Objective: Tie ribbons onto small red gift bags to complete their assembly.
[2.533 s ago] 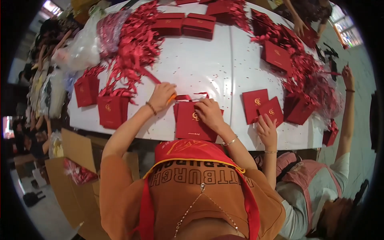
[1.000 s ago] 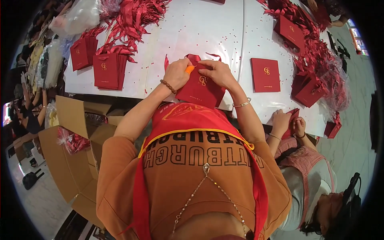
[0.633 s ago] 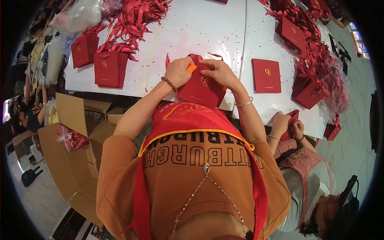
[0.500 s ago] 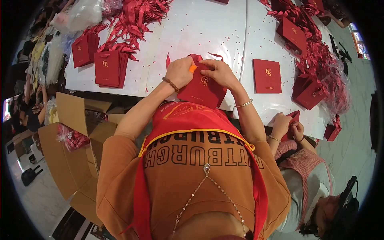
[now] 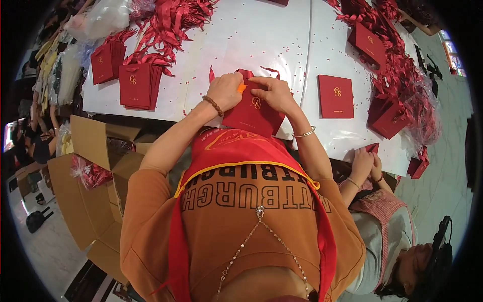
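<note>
A red paper gift bag (image 5: 251, 115) with gold print lies at the table's near edge, right in front of me. My left hand (image 5: 226, 93) is closed at the bag's upper left, with a small orange piece (image 5: 242, 87) at its thumb; whether this is worn or held I cannot tell. My right hand (image 5: 273, 94) pinches the bag's top edge, thumb and fingers bent toward the left hand. Red ribbon (image 5: 245, 73) shows at the bag's top between the hands, and loose ribbon ends stick out on either side. The exact grip of the fingertips is partly hidden.
Upright red bags (image 5: 136, 86) and a ribbon heap (image 5: 173, 22) stand at the left. A flat red bag (image 5: 336, 96) lies to the right, before more bags and ribbons (image 5: 397, 75). A co-worker's hands (image 5: 366, 165) work nearby. An open cardboard box (image 5: 83, 196) is at lower left.
My hands stay at the bag's top edge, the right one shifting very slightly left. The co-worker's hands have drawn closer together over their red piece.
</note>
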Demonstrator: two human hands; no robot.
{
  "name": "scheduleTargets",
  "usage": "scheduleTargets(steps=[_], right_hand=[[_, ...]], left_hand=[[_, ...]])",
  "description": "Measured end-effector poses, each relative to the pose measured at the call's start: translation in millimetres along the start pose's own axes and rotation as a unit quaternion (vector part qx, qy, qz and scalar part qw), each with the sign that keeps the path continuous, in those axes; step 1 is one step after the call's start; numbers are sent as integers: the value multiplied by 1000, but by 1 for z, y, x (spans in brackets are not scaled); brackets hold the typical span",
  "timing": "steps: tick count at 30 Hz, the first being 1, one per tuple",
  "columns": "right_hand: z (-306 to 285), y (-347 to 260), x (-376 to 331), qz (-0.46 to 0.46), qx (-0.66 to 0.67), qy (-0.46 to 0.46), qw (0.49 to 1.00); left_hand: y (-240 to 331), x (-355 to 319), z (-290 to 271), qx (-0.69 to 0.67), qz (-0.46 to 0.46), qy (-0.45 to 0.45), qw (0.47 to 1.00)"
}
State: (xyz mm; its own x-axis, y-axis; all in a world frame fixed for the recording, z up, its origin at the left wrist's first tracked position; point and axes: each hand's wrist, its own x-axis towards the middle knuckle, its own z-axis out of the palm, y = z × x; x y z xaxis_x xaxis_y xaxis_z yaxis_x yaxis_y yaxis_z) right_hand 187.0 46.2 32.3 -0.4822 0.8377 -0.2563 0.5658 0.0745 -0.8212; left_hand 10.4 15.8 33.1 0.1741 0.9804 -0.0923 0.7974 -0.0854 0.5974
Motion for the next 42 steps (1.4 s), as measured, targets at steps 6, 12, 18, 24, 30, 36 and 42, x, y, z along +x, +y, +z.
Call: scheduleTargets(steps=[6,12,18,24,30,36,42], right_hand=[[1,-4,0,-38,-85,19,995],[2,8,1,-40,-9,21,999],[4,-2,-4,-92,-58,54,993],[9,-16,-7,-145,-178,44,972],[11,-14,-8,-179,-169,65,967],[10,-11,-4,-175,-168,54,969],[12,-16,-11,-212,-166,61,961]], left_hand=[[7,1,12,110,64,69,990],[-2,6,1,25,186,138,972],[6,25,-36,-206,-46,-103,972],[-20,55,-44,-190,-36,-310,931],[-17,69,-51,-169,-22,-432,885],[-28,87,-47,-119,48,-484,865],[-31,87,-49,-61,62,-509,856]])
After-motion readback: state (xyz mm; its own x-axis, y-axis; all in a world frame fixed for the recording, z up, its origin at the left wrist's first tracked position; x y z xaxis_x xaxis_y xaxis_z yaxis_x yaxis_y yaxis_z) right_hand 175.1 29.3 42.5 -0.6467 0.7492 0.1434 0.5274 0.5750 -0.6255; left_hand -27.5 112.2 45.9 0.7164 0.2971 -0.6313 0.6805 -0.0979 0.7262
